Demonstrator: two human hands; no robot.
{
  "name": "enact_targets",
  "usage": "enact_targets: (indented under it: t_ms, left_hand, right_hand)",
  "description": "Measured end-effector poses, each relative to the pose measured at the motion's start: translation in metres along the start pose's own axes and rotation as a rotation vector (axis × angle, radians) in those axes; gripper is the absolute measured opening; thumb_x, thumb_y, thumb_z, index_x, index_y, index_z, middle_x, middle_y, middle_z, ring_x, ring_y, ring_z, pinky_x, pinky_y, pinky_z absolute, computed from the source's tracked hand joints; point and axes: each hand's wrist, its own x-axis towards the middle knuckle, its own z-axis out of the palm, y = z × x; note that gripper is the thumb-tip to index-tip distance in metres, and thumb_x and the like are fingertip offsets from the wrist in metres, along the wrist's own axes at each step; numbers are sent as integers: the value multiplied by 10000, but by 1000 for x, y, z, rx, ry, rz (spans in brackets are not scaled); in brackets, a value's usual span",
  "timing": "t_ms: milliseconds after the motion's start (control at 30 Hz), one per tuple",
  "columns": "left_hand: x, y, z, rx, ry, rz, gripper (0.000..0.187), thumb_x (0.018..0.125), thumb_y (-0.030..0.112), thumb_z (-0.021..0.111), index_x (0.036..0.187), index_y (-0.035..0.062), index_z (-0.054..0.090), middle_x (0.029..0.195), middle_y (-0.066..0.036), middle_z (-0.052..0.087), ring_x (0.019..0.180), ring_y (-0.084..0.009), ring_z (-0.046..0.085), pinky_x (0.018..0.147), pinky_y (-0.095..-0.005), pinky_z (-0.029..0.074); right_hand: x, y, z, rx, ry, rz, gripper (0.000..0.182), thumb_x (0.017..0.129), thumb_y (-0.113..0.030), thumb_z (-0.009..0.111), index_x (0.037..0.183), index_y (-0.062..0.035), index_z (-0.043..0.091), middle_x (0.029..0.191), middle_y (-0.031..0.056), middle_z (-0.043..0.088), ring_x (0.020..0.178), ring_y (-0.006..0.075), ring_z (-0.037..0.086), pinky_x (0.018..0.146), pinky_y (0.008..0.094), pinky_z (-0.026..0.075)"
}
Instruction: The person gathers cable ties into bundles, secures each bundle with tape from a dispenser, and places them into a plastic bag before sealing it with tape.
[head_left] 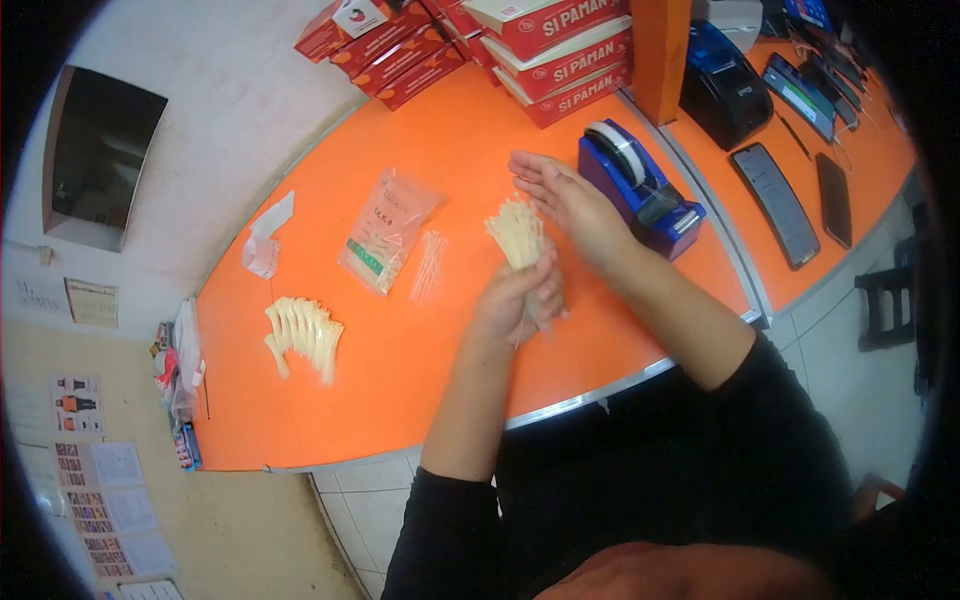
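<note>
My left hand (pixel 517 298) is closed around a bundle of thin cream sticks (pixel 514 232), which fans out above the fist. What looks like clear wrapping shows below the fingers. Beside the top of the bundle, my right hand (pixel 575 205) is held with its fingers stretched out, palm turned toward the sticks. A clear plastic bag (pixel 385 230) with a green label lies to the left on the orange table, and a small pile of thin pale strips (pixel 429 266) rests next to it. Farther left, several cream bundles (pixel 305 330) lie in an overlapping row.
A blue tape dispenser (pixel 640 185) stands close to my right forearm. Red and white boxes (pixel 560 60) are stacked at the back. Crumpled white paper (pixel 264 245) lies at the left. Beyond the metal strip are a black printer (pixel 725 80) and a phone (pixel 776 205).
</note>
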Motion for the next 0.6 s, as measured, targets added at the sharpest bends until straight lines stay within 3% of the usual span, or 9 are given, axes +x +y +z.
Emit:
enact_targets:
  t_ms: [100,167,300,367,400,467,600]
  left_hand:
    - [2,-9,6,92,42,-64,130,910,205,483,973,92,467,563,25,412,414,-103,421,559,-311,502]
    - [1,-10,1,27,50,-109,113,892,175,493,948,77,478,542,19,412,433,-120,456,606,-355,531]
    - [0,-6,3,28,-61,-177,111,881,157,493,935,61,483,524,6,415,503,-145,530,618,-376,536]
    - [0,-9,3,68,-18,-183,123,880,166,488,922,51,488,504,-7,425,571,-179,584,683,-417,533]
    - [1,-12,1,67,-17,-182,123,880,166,488,922,51,488,504,-7,425,571,-179,584,683,-417,533]
    - [4,-18,-5,29,43,-90,140,883,191,481,855,55,506,596,-30,512,636,-230,617,790,-458,491]
    - [5,-17,2,81,88,-84,188,886,225,484,790,68,519,736,-63,573,718,-257,618,878,-456,431]
  right_hand:
    - [-1,-6,1,14,-69,59,431,966,-273,321,1260,20,437,1266,154,474,1220,210,404,1020,342,312]
    - [-1,-16,-1,-357,-468,244,412,960,-264,335,1210,20,496,1201,143,534,1153,215,473,994,343,346]
    - [6,-13,-9,-265,-301,193,403,960,-267,338,1174,13,533,1158,132,570,1098,207,518,975,341,367]
    - [5,-18,-10,-313,-149,-51,408,960,-281,340,1170,8,536,1172,130,564,1100,206,517,970,340,371]
    - [2,-21,-8,-313,-151,-50,408,960,-281,340,1170,8,536,1172,130,564,1100,206,517,970,340,371]
    - [-6,-26,-4,-608,-584,204,384,941,-273,378,1123,-1,579,1114,114,597,1031,196,545,911,313,405]
    - [-4,-32,-4,-616,-490,207,412,945,-295,368,1116,17,575,1112,127,597,1036,199,545,920,318,400]
